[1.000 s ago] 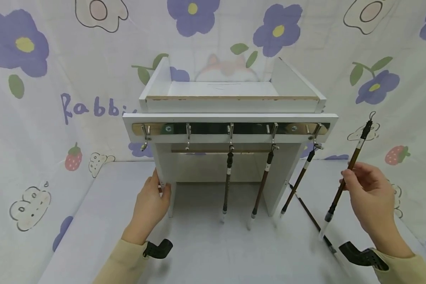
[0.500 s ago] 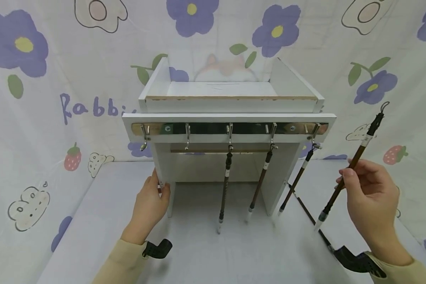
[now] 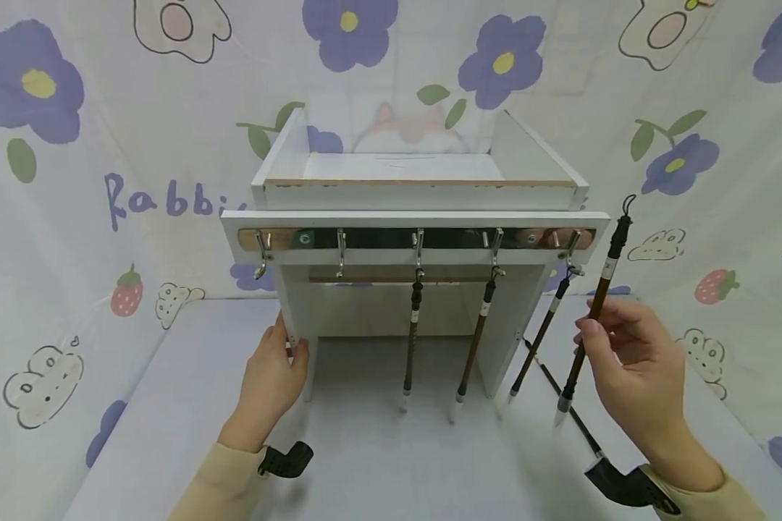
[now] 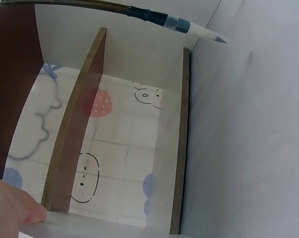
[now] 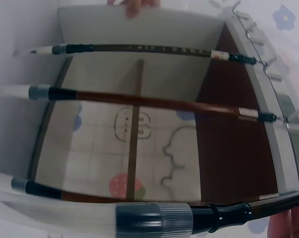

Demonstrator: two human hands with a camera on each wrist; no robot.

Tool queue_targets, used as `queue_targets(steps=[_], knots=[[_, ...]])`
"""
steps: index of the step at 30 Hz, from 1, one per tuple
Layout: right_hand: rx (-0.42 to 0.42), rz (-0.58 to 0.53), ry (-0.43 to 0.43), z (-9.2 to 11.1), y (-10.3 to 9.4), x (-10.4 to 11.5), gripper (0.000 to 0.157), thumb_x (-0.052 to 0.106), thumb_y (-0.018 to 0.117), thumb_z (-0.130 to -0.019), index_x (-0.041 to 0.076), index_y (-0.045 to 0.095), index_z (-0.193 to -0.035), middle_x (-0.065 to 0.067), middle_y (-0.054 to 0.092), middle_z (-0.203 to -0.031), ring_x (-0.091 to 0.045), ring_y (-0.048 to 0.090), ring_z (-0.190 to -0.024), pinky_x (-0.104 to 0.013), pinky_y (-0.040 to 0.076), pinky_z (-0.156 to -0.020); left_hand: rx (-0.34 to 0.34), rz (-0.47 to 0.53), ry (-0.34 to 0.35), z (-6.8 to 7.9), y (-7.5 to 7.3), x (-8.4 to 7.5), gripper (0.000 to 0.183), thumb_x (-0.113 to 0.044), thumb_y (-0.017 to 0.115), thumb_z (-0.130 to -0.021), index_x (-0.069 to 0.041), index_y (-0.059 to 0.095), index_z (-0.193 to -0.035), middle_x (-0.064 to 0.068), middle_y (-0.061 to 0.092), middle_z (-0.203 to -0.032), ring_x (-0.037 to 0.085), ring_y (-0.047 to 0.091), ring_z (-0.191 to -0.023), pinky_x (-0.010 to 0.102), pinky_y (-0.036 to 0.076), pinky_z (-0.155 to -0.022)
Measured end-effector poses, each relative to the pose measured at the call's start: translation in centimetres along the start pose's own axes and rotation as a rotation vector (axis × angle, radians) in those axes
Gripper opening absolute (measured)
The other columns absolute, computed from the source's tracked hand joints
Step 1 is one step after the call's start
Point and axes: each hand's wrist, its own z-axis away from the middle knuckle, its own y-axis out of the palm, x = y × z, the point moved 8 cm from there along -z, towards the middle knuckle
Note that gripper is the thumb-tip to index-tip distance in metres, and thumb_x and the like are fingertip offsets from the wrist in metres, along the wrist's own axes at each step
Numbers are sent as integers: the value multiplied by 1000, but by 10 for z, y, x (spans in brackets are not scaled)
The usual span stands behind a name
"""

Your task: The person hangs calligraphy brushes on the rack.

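Observation:
My right hand [image 3: 638, 383] pinches a calligraphy brush [image 3: 601, 289] between thumb and fingers, to the right of a white shelf [image 3: 417, 195]. The brush leans, hanging loop up and white bristles down. In the right wrist view, the white bristles and dark ferrule [image 5: 154, 219] of this brush fill the bottom. My left hand [image 3: 267, 376] grips the left side panel of the shelf, thumb on its front edge. Three brushes hang by loops from the metal hooks: one in the middle [image 3: 412, 347], one right of it [image 3: 477, 340] and one at the right end [image 3: 541, 340].
A metal hook strip [image 3: 378, 237] runs along the front board, its two left hooks [image 3: 341, 253] bare. Another dark brush [image 3: 585, 428] lies on the white table [image 3: 391, 463] behind the held one. A patterned cloth [image 3: 169, 108] hangs behind the shelf.
My right hand first lifted the brush slightly, then carried it left toward the right end of the hook strip, and the brush stands steeper. My left hand stays on the panel.

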Motion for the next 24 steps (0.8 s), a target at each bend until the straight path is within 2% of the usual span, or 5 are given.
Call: queue_targets(steps=[2, 6, 15, 19, 24], knots=[[27, 73, -18, 0, 7, 5, 21, -19, 56, -81, -20, 57, -102, -13, 62, -86, -11, 62, -71, -15, 49, -65, -2, -2, 7, 0, 0, 0, 52, -14, 53, -97, -3, 34, -144, 22, 57, -114, 36, 64, -95, 49, 53, -71], [80, 77, -33, 6, 17, -1, 23, -20, 58, -79, -18, 59, -102, -13, 63, -87, -9, 61, -72, -15, 49, -68, -4, -6, 14, 0, -1, -1, 52, -14, 54, -97, -3, 34, -144, 23, 57, -114, 36, 64, -95, 49, 53, -71], [231, 128, -37, 20, 40, -18, 36, -19, 66, -73, -3, 67, -105, -7, 68, -92, -9, 62, -77, -16, 50, -70, 4, -1, 3, 0, 0, -1, 54, -15, 53, -97, -4, 32, -146, 23, 56, -116, 36, 64, -96, 49, 53, -71], [263, 137, -51, 22, 49, -16, 36, -17, 67, -73, 0, 68, -104, -5, 68, -89, -8, 62, -76, -15, 50, -68, 2, -6, 1, 0, -1, -1, 54, -15, 53, -97, -4, 33, -145, 22, 57, -115, 36, 64, -95, 49, 53, -71], [280, 105, -65, 23, 58, -13, 34, -18, 66, -73, -2, 68, -102, -7, 67, -86, -8, 61, -74, -16, 50, -66, -6, -16, 15, 1, -1, -2, 54, -14, 54, -97, -3, 33, -145, 22, 57, -113, 35, 63, -93, 48, 53, -69]])
